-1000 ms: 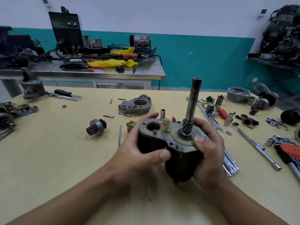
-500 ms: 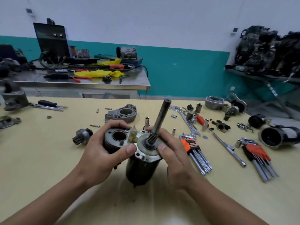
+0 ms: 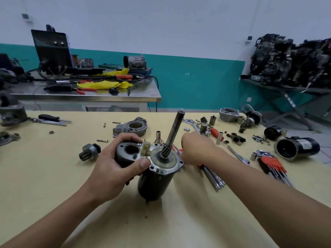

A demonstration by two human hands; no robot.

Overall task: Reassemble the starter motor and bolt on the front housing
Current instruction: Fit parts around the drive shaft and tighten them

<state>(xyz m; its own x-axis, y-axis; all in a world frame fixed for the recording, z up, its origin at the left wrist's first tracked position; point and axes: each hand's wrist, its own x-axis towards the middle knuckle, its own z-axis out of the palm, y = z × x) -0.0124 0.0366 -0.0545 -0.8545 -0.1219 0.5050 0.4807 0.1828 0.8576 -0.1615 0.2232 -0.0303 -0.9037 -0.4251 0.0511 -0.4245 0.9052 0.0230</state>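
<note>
One motor was gripped by the left hand on the bench; the grasp of the right hand could not be told.

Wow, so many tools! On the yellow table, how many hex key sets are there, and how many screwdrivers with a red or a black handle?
Hex key sets: 2
Red-handled screwdriver: 1
Black-handled screwdriver: 1
Total: 4
</note>
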